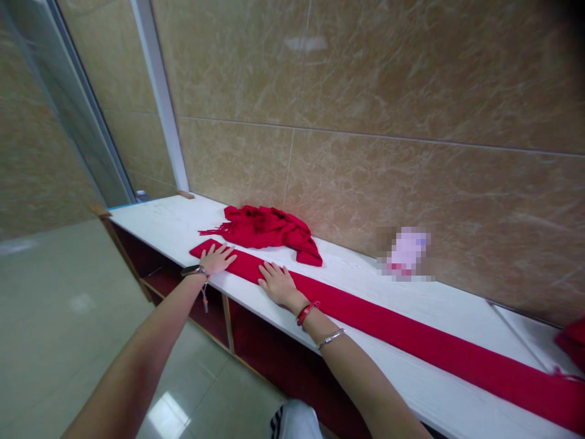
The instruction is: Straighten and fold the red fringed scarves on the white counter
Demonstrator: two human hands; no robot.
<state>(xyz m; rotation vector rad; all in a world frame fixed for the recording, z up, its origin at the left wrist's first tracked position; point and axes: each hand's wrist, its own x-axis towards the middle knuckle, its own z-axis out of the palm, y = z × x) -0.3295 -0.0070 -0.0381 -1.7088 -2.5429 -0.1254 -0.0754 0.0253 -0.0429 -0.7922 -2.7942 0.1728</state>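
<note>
A long red scarf [402,329], folded into a narrow strip, lies flat along the white cabinet top [159,216] and runs out of view at the lower right. My left hand [218,259] rests flat near its far left end, fingers spread. Farther right along the same strip, my right hand [280,283] is laid palm down with its fingers stretched out. Neither hand grips the cloth. Behind the strip, a second red scarf [269,228] with a fringed end sits in a crumpled heap.
A blurred-out pinkish item [409,251] leans at the tiled wall [388,177] behind the cabinet. More red cloth [571,344] shows at the right edge. Open dark-red shelf compartments [269,341] are below the top. Glossy floor tiles [68,317] extend to the left.
</note>
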